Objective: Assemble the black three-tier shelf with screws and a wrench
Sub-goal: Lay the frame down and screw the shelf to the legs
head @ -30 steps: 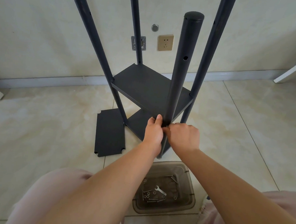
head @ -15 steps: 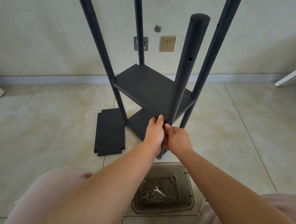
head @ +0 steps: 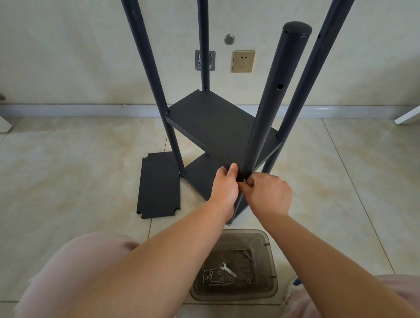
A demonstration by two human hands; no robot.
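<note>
I see the black metal shelf frame [head: 221,125] standing on the pale tiled floor [head: 68,170] close to the wall, with four dark round posts rising from it. Two flat black shelf panels are already fixed between the posts, the upper black panel [head: 213,122] above a lower black panel [head: 200,175]. The nearest post, a thick dark tube with a rounded cap [head: 271,101], stands at the front corner of the upper panel.

My left hand [head: 224,186] grips the front corner of that upper panel right beside the near post, thumb pointing up along the panel edge and fingers curled under it. My right hand [head: 267,194] is just to the right of the post, touching the left hand's fingers, and its thumb and fingertips pinch a small silver screw [head: 244,181] at the post, level with the panel. I cannot tell how far the screw sits in the post.

A third loose black panel with notched corners [head: 159,185] lies flat on the floor, left of the frame. Between my knees sits a smoky translucent plastic tub [head: 271,261] holding a small silver wrench [head: 228,270] and scattered screws and washers [head: 212,278]. A gold-coloured wall socket [head: 243,61] shows behind the posts.
</note>
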